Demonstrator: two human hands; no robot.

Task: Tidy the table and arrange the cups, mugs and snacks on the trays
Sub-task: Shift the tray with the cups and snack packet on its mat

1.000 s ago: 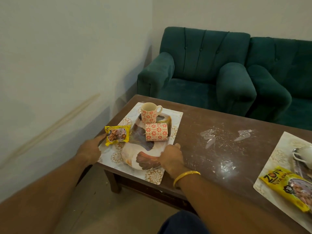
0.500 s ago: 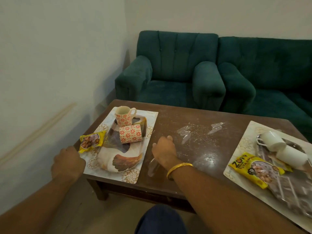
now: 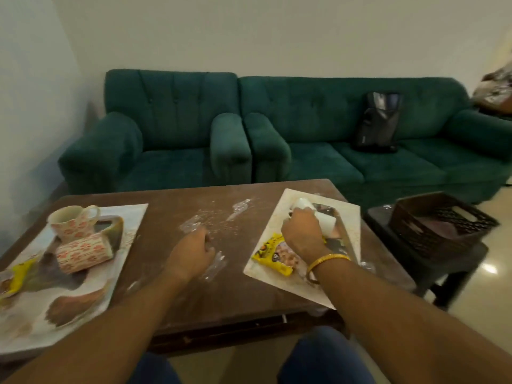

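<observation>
On the brown table [image 3: 238,289], a bird-patterned tray [image 3: 69,303] on the left carries an upright floral mug [image 3: 70,224], a floral mug on its side [image 3: 83,253] and a yellow snack packet [image 3: 18,275]. On the right, a dark tray [image 3: 336,245] on a pale placemat [image 3: 279,217] holds two white cups. My right hand [image 3: 302,234] grips the nearer white cup [image 3: 328,223]; the other white cup [image 3: 302,203] lies just behind. A second yellow snack packet [image 3: 274,254] sits under my wrist. My left hand [image 3: 191,253] rests curled mid-table beside a clear plastic wrapper [image 3: 214,268].
More clear plastic scraps [image 3: 241,207] and crumbs lie on the table's middle. A green armchair [image 3: 166,139] and green sofa [image 3: 360,128] with a black bag [image 3: 379,123] stand behind. A dark basket [image 3: 440,225] sits on a low side table at right.
The view has swung right. My right hand has moved from the table's middle onto the white cup on the right tray. My left hand left the left tray's edge for the table's middle.
</observation>
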